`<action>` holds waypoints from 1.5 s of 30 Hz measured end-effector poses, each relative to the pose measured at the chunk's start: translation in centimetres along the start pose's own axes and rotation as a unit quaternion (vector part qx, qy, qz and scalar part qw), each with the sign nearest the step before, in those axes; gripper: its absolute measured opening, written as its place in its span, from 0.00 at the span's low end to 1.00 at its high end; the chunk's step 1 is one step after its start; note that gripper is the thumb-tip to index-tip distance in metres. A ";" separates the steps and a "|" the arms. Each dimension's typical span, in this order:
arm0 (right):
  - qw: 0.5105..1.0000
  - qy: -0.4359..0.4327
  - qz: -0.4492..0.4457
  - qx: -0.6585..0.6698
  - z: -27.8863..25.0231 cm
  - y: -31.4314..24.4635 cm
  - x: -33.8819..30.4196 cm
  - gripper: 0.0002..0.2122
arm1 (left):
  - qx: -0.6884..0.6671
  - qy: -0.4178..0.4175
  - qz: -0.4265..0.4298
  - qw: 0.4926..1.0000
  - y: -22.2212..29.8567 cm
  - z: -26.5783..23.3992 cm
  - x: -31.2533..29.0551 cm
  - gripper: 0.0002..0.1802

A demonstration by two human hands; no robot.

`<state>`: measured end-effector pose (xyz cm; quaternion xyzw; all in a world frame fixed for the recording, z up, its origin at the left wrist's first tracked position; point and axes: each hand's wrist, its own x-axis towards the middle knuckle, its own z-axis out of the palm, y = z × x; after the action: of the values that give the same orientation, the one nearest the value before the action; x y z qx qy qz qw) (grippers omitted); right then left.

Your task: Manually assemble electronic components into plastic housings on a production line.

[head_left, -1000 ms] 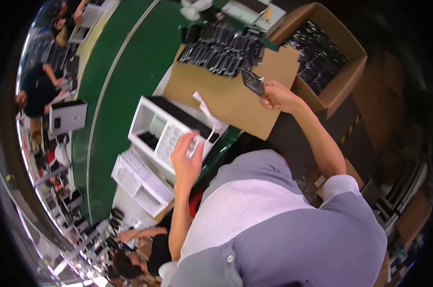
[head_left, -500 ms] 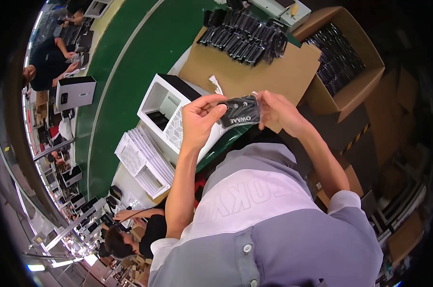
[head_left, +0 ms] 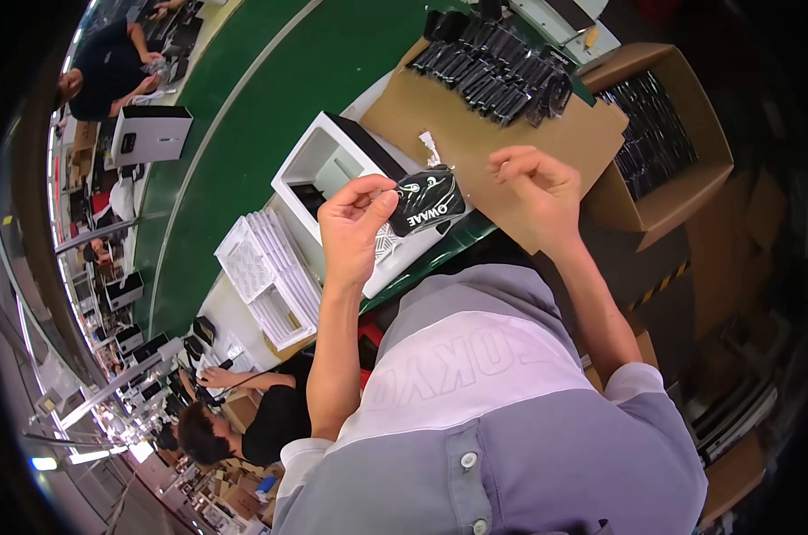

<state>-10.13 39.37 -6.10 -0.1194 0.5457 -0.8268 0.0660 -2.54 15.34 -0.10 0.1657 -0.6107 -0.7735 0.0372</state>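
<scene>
Our L hand (head_left: 355, 223) grips a black packet (head_left: 426, 201) in clear wrap by one edge, thumb vs. fingers, over a white case (head_left: 399, 270) at the green desk's (head_left: 279, 80) edge. Our R hand (head_left: 538, 183), apart to the R, has its fingers curled w/ nothing visible in it; we can't tell if the tips meet. Progress, in our est.: partway w/ this one, i.e., the packet is in hand but not yet set down. Plenty remains: a pile of similar packets (head_left: 493, 71) lies on a cardboard sheet (head_left: 484, 147), w/ more in the cardboard box (head_left: 689, 196), & a stack of white panels (head_left: 270, 276) stands untouched beside the case.
</scene>
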 end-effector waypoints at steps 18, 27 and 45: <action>0.935 -0.232 -0.129 -0.236 2.2 -3.6 1.0 0.09 | -0.025 -0.071 -0.043 0.996 0.5 -2.3 -1.4 0.08; 0.961 -0.183 0.202 -0.051 2.9 -5.3 1.8 0.13 | 0.053 -0.156 -0.027 0.986 2.2 -1.6 -1.6 0.06; 0.920 -0.256 0.293 -0.047 3.5 -2.9 0.2 0.07 | 0.156 -0.105 -0.045 0.981 4.5 -0.7 -1.8 0.10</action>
<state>-9.34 37.32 -2.13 -0.1652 0.5594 -0.6849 0.4368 -1.29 14.03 4.49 0.1150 -0.7163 -0.6825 -0.0881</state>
